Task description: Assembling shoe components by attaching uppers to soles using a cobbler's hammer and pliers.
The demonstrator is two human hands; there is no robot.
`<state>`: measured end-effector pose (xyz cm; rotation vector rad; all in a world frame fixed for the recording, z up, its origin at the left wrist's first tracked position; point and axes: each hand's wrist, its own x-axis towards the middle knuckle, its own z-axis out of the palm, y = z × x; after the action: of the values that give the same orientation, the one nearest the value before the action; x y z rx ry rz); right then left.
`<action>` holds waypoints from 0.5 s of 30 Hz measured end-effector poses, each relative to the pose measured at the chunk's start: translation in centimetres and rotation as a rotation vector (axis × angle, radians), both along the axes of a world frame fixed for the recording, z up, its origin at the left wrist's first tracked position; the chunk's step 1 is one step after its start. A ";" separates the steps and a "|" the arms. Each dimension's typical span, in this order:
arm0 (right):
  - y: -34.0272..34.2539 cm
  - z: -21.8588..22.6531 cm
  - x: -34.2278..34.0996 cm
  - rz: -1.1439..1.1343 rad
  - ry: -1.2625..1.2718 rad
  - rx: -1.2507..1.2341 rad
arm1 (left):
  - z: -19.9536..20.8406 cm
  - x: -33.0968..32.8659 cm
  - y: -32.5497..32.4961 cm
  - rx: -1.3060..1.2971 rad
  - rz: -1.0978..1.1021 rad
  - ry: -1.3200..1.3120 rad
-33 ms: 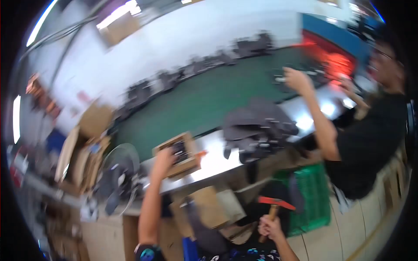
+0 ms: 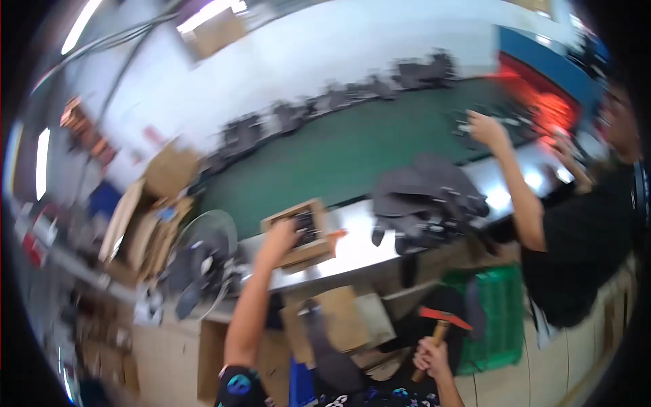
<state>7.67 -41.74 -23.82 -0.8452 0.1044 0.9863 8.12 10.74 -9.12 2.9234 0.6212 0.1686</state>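
My left hand (image 2: pixel 281 237) reaches into a small wooden box (image 2: pixel 313 255) on the shiny metal edge of the bench. Small dark parts (image 2: pixel 308 228) lie in that box; my fingertips are hidden among them. In front of my body, my right hand (image 2: pixel 434 357) is wrapped round the wooden handle of a hammer (image 2: pixel 445 317) with an orange head, held upright and slightly tilted. A long dark grey sole-shaped piece (image 2: pixel 333 363) lies between my arms, over a brown board (image 2: pixel 346 313). Beyond, to the right of the box, rests a pile of dark grey flat pieces (image 2: pixel 424 197).
A green belt (image 2: pixel 339 146) runs behind the bench toward a red-glowing opening (image 2: pixel 553 112), with dark pieces along its far side. At the right a co-worker (image 2: pixel 576 237) reaches over it. A green crate (image 2: pixel 498 319) stands lower right; a fan (image 2: pixel 207 258) and cardboard (image 2: pixel 173 169) are left.
The whole view has shifted, so the scene sits further right in the picture. My left hand stays at the wooden box and my right hand still holds the hammer.
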 end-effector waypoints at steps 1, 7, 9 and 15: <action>0.2 -0.3 0.5 -0.033 0.075 -0.037 | -0.3 0.9 0.0 -0.092 0.068 0.027; 0.1 -3.3 0.4 -0.005 0.215 0.206 | -1.1 -2.1 2.1 -0.093 0.007 -0.127; 0.9 -0.6 0.3 0.006 0.167 0.134 | -1.8 -2.4 2.2 -0.215 0.093 -0.136; 0.9 -0.5 0.9 0.065 0.139 0.014 | -1.7 -2.3 2.1 -0.232 0.135 -0.235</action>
<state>8.54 -40.89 -24.27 -0.7700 0.1897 1.1058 5.80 12.80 -10.78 2.5909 0.7434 0.4185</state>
